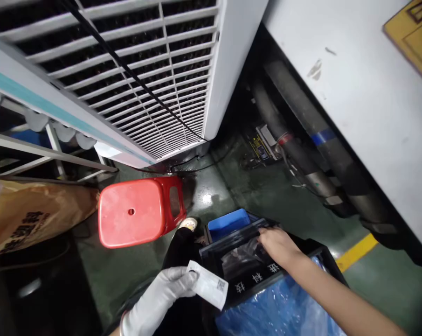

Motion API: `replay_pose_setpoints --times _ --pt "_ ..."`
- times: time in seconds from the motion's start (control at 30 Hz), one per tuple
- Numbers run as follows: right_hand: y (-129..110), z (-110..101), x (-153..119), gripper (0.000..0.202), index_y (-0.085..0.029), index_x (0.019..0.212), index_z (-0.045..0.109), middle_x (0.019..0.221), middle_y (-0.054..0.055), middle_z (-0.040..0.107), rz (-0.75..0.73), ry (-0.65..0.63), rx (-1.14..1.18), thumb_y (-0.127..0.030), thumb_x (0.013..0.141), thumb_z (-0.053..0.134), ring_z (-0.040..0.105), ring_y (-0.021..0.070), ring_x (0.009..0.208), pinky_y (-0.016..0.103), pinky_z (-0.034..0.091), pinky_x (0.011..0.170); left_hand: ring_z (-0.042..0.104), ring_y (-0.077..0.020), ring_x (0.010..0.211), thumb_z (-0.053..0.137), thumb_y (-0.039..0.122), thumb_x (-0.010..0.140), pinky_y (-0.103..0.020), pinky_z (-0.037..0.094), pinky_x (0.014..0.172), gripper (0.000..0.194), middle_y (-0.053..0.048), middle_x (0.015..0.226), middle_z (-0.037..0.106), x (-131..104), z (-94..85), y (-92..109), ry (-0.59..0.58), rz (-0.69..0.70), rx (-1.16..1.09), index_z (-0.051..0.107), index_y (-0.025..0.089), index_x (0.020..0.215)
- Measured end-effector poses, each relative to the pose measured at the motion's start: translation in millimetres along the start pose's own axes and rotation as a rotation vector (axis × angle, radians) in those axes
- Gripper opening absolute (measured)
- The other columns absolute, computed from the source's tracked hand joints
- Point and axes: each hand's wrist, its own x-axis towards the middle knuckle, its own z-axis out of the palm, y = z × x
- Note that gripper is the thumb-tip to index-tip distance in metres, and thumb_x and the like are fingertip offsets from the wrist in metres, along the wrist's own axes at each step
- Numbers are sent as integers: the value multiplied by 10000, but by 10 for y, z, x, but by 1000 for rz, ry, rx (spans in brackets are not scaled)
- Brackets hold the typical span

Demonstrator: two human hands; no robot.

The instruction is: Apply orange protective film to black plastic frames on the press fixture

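Observation:
In the head view, my left hand (169, 291), in a white glove, pinches a white label card (211, 287) with a small QR code by its corner. My bare right hand (275, 242) has its fingers bent over the far rim of a black plastic crate (211, 252) with white characters on it; the fingertips are partly hidden. Crumpled clear plastic lies in the crate's dark section below that hand. Blue plastic film (284, 308) fills the nearer part, under my right forearm. A blue tray (228, 224) sits just beyond the crate's far rim.
A red plastic stool (134, 212) stands on the green floor to the left, near a brown paper sack (39, 217). A white louvred panel (183, 70) rises ahead, crossed by a black cable. Thick dark pipes (301, 163) run beside a white cabinet (364, 84) at right.

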Motion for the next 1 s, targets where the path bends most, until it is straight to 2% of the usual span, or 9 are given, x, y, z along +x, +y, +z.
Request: replay_pose_setpoints --times 0.13,0.37,0.5,0.57,0.67,0.73,0.8,0.9,1.0 --pt "11 15 -5 395 -132 1015 731 1070 138 679 -23 -10 -26 -41 858 380 601 298 1067 407 374 976 588 -195 907 669 505 803 -277 431 853 475 -124 951 674 32 13 20 1 -19 -24 707 59 962" --pt "3 -18 12 358 -19 1030 708 1125 221 643 -24 -19 -43 5 812 425 568 317 1132 388 397 967 598 -210 939 667 507 803 -271 432 862 474 -115 945 678 52 75 15 -5 -9 3 712 66 969" --pt "112 -41 -49 291 -100 976 727 1000 163 692 12 -11 21 -88 856 462 651 299 974 372 483 831 592 -196 946 685 514 783 -253 437 856 477 -111 961 672 77 61 -26 4 -13 -4 710 72 958" --pt "117 -74 -151 304 -170 973 727 1009 105 695 3 53 42 -175 923 427 648 263 978 376 474 870 592 -157 872 683 541 774 -233 451 804 495 -103 943 661 116 60 -55 9 -11 -64 697 78 949" --pt "-50 -79 -364 336 -312 1226 616 1223 21 618 -203 246 278 -231 947 446 566 181 1134 356 409 1013 513 -63 600 692 563 755 -177 418 602 512 -56 763 603 201 106 -99 -7 -25 -177 668 72 899" --pt "-246 -30 -491 525 -397 1369 460 1396 -22 486 -383 271 591 -206 888 548 485 138 1246 311 396 1053 438 -38 498 692 548 763 -163 349 511 493 -27 648 537 255 163 -122 -66 -16 -210 650 64 852" --pt "-422 33 -568 540 -388 1310 533 1418 -21 463 -512 233 841 -145 831 589 523 125 1208 272 432 1020 426 -39 477 681 526 783 -163 318 485 470 -24 616 511 295 221 -138 -146 -7 -226 641 60 835" --pt "-507 72 -585 283 -291 998 726 1215 6 626 -610 296 1057 -121 828 577 631 118 1021 225 498 904 438 -46 472 620 571 809 -169 322 471 521 -35 642 520 378 266 -152 -233 -23 -191 645 56 878" --pt "-395 25 -527 222 -274 1002 726 1039 6 691 -457 447 993 -214 887 547 652 126 940 217 511 828 541 -96 554 444 632 877 -196 385 504 616 -84 796 623 584 263 -182 -184 29 145 631 88 1097"
